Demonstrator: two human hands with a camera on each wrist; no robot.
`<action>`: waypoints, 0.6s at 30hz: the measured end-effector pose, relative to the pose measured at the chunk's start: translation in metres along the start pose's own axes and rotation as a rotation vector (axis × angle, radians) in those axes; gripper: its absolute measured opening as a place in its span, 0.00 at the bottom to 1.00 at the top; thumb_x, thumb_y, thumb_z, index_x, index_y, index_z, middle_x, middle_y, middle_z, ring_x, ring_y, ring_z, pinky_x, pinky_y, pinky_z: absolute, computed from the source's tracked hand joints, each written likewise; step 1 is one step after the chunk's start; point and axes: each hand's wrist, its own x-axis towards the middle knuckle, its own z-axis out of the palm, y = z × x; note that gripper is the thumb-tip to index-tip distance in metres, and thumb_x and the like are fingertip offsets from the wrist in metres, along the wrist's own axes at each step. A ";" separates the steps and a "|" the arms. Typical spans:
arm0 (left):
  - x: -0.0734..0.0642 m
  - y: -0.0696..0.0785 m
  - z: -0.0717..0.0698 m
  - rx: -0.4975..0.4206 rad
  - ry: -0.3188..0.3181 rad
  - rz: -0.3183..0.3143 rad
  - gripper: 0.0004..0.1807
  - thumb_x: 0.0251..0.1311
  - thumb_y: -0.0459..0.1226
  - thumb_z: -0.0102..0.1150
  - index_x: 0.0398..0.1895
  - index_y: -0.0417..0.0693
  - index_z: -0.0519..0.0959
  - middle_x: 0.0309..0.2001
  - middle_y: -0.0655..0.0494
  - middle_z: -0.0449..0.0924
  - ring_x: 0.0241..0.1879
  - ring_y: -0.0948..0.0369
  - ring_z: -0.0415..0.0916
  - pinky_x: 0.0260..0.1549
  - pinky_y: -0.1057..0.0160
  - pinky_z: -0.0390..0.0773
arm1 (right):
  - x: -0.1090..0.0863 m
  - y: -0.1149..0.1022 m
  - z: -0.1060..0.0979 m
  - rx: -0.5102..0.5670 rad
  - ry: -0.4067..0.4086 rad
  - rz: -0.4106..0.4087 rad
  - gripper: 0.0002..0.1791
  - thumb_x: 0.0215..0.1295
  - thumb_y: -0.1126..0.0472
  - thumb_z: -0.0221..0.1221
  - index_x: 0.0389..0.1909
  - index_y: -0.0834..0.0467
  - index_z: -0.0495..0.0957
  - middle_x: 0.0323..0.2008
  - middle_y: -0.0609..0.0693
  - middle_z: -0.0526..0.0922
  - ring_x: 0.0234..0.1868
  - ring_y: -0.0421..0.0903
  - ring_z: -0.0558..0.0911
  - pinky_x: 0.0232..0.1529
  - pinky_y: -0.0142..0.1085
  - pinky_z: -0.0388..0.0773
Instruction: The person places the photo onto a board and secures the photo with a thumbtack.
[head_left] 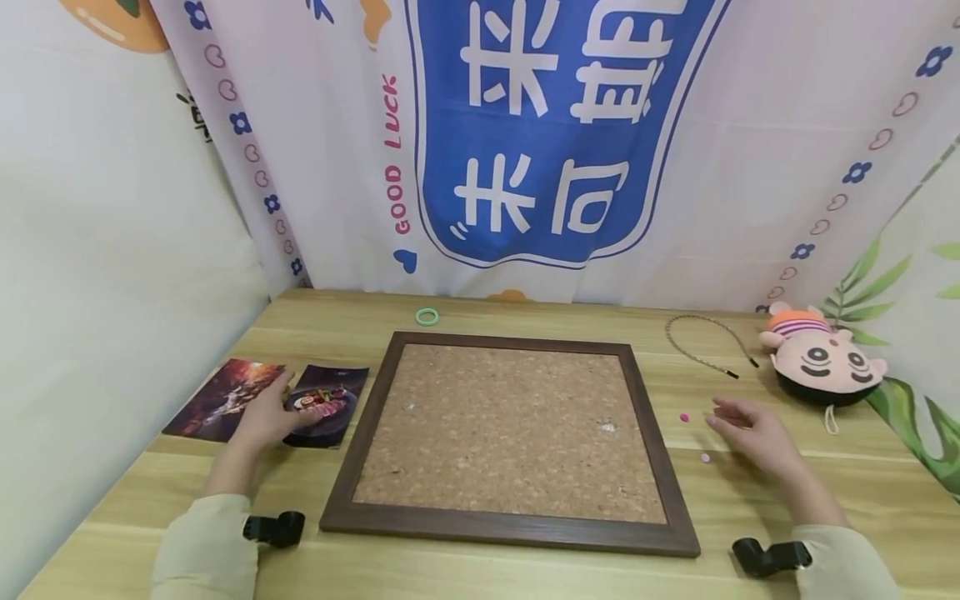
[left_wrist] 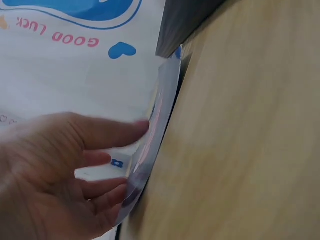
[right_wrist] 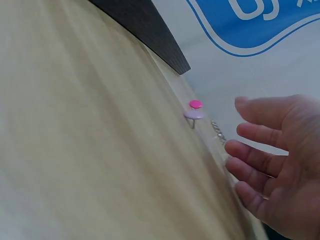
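A framed cork board (head_left: 510,429) lies in the middle of the wooden table, its brown frame around bare cork. To its left are two printed pictures: a plate of food on a dark ground (head_left: 330,406) and a reddish-purple scene (head_left: 217,400). My left hand (head_left: 266,412) is over the pair, thumb across the food picture, fingers loosely bent. In the left wrist view its fingertips are right at a curved picture edge (left_wrist: 150,150). My right hand (head_left: 757,437), fingers relaxed, hovers beside a bright pink thumbtack (right_wrist: 196,104) and a pale lilac thumbtack (right_wrist: 194,115).
Behind the board is a small green ring (head_left: 427,317). A thin braided band with dark ends (head_left: 697,360) lies at the back right, near a pink plush toy (head_left: 825,358). A printed curtain (head_left: 337,167) hangs along the table's back edge.
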 end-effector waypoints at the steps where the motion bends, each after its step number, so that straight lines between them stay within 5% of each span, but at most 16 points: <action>1: 0.001 -0.001 0.001 0.019 0.015 0.011 0.46 0.47 0.40 0.60 0.62 0.28 0.46 0.51 0.22 0.57 0.48 0.32 0.57 0.41 0.40 0.60 | 0.000 0.003 0.002 0.006 0.015 -0.005 0.23 0.57 0.59 0.55 0.47 0.74 0.69 0.39 0.67 0.75 0.34 0.37 0.75 0.32 0.24 0.69; 3: 0.002 -0.003 0.003 0.050 0.050 0.033 0.42 0.45 0.38 0.62 0.59 0.27 0.52 0.47 0.23 0.62 0.45 0.33 0.60 0.39 0.40 0.61 | 0.000 0.005 0.005 0.017 0.036 -0.001 0.21 0.56 0.61 0.57 0.43 0.74 0.71 0.35 0.64 0.77 0.30 0.30 0.73 0.29 0.23 0.68; 7: 0.002 -0.006 0.006 0.086 0.083 0.036 0.38 0.43 0.37 0.62 0.55 0.26 0.57 0.42 0.24 0.66 0.42 0.33 0.62 0.38 0.40 0.61 | 0.001 0.007 0.010 0.024 0.019 0.029 0.18 0.54 0.60 0.58 0.39 0.72 0.74 0.31 0.58 0.78 0.27 0.33 0.71 0.25 0.28 0.69; 12: -0.002 -0.005 0.005 0.042 0.057 -0.034 0.38 0.45 0.37 0.61 0.56 0.26 0.56 0.45 0.22 0.63 0.43 0.34 0.62 0.39 0.42 0.63 | 0.000 0.006 0.005 0.077 -0.149 0.002 0.09 0.51 0.65 0.60 0.30 0.68 0.75 0.24 0.51 0.75 0.23 0.36 0.70 0.23 0.30 0.67; 18: 0.001 -0.008 0.004 0.014 0.072 -0.065 0.38 0.46 0.37 0.60 0.57 0.27 0.55 0.43 0.26 0.65 0.42 0.36 0.63 0.39 0.43 0.63 | -0.002 0.004 0.000 0.147 -0.312 0.038 0.11 0.48 0.63 0.62 0.30 0.67 0.74 0.23 0.52 0.71 0.24 0.40 0.69 0.23 0.30 0.67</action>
